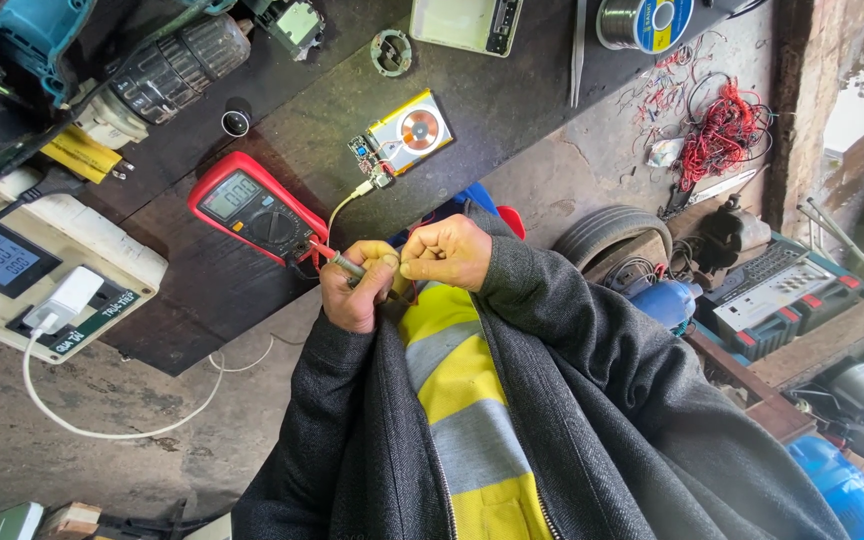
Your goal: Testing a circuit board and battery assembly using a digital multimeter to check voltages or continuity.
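Dark workbench (pixel 512 100) over concrete floor (pixel 72 400) bears a red multimeter (pixel 252 207).

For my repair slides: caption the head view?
Both hands, left and right, pinch a probe beside a red multimeter.

Red multimeter (pixel 255 209) with grey screen; red tangled wires (pixel 720 130); grey jacket (pixel 572 420); vest (pixel 457 390) yellow, seemingly grey-striped.

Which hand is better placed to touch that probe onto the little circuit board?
Left, probably. The left hand already grips the red-tipped probe, and the circuit board lies on the table just beyond it. The right hand is closed, pinching something small.
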